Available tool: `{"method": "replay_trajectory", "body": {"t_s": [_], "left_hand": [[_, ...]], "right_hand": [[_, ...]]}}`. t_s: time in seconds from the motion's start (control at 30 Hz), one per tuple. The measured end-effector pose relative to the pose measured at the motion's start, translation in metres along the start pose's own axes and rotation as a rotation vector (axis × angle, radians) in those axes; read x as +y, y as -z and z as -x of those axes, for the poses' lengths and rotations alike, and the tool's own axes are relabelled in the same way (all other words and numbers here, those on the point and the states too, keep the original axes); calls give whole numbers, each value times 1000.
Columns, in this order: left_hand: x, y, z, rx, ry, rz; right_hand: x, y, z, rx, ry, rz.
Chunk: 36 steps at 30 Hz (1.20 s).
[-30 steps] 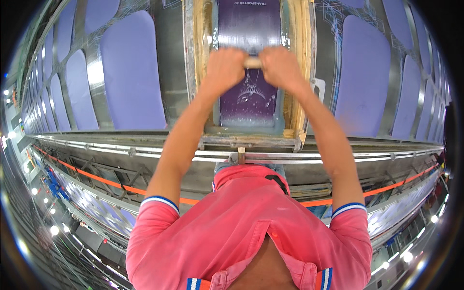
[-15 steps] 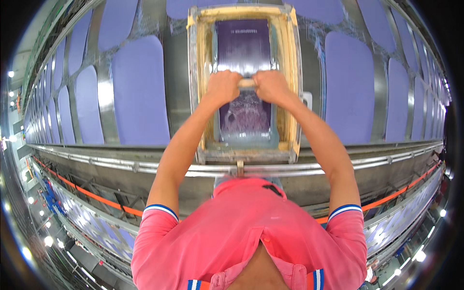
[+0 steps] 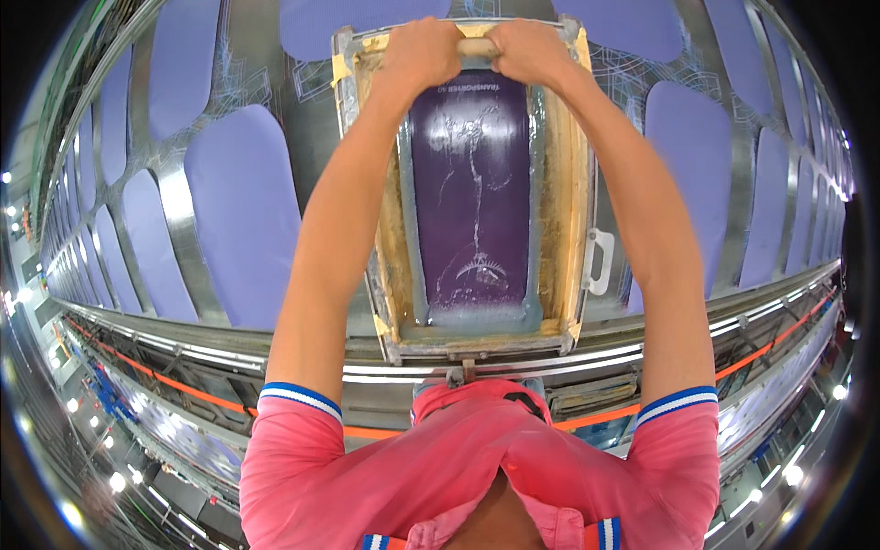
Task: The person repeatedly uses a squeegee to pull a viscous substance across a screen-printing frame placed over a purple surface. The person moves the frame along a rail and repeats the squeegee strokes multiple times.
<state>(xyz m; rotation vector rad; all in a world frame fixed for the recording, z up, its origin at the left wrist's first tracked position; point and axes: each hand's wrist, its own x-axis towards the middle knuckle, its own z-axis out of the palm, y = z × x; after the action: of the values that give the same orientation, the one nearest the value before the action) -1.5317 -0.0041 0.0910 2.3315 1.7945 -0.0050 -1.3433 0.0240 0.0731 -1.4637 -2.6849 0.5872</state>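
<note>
My left hand [image 3: 422, 55] and my right hand [image 3: 532, 52] are both closed round the pale handle of a squeegee [image 3: 477, 46], one at each side. The squeegee is at the far end of a screen-printing frame [image 3: 390, 312], and my hands hide most of it. Yellowish tape and grey-blue residue line the inside of this frame. Its dark purple mesh window [image 3: 495, 211] shows wet, glossy streaks, some faint lettering at the far end and a small rayed arc near the close end. My forearms reach over the frame's two long sides.
Rows of lavender rounded panels [image 3: 243, 202] lie on the long grey table, both sides of the frame. A white handle [image 3: 599, 261] juts from the frame's right side. Metal rails [image 3: 385, 374] and an orange strip [image 3: 596, 420] run along the near edge.
Both hands have pushed the squeegee away from me, from the middle of the mesh to its far end. My arms are straighter, and more of the mesh is uncovered.
</note>
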Motion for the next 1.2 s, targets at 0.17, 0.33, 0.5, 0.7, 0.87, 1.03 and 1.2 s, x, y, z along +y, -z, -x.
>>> {"method": "replay_trajectory", "body": {"t_s": [0.17, 0.33, 0.5, 0.7, 0.87, 1.03, 1.2], "left_hand": [[42, -10, 126, -57, -22, 51], [103, -41, 290, -103, -15, 237], [157, -57, 406, -122, 17, 246], [158, -58, 410, -100, 5, 212], [158, -62, 411, -180, -1, 202], [133, -34, 435, 18, -41, 333], [41, -5, 475, 38, 28, 343]], "right_hand": [[-57, -36, 117, 35, 86, -38], [-129, -75, 274, -4, 132, -105], [-169, -100, 387, -36, 158, -201], [-38, -102, 334, 667, -548, -137], [23, -136, 318, 538, -729, -435], [-38, -54, 323, 634, -663, -547], [-142, -65, 273, 821, -515, -688]]}}
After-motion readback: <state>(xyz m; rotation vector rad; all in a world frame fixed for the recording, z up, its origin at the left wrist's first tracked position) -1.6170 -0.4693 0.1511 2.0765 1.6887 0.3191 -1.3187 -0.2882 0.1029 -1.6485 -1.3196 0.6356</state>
